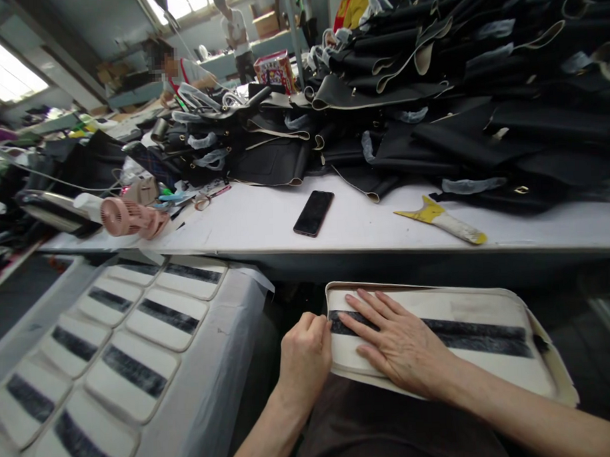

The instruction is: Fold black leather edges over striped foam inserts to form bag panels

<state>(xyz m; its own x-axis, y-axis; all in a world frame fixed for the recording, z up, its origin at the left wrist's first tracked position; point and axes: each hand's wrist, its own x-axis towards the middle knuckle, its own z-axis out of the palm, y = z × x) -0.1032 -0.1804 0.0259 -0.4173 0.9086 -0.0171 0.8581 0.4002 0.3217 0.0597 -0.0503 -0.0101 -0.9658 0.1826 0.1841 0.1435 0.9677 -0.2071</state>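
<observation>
A cream rounded panel point(478, 302) with a black strip along its middle lies across my lap, in front of the table edge. At its left end my left hand point(306, 354) is closed, its fingertips pinching the edge beside the strip. My right hand point(402, 342) lies flat on the panel with fingers spread, covering part of the strip. At the panel's right end the edge layers stand slightly apart. To the left, several similar cream panels point(161, 320) with black strips are laid out in rows.
Beyond my lap, a white table point(235, 224) bears a phone point(314, 213), a yellow-and-white scraper-like tool point(439, 220) and a pink fan point(129, 218). Piles of black bag pieces point(432, 131) crowd its back. The side panels rest on a covered surface point(205, 385). Other people point(235, 34) are farther off.
</observation>
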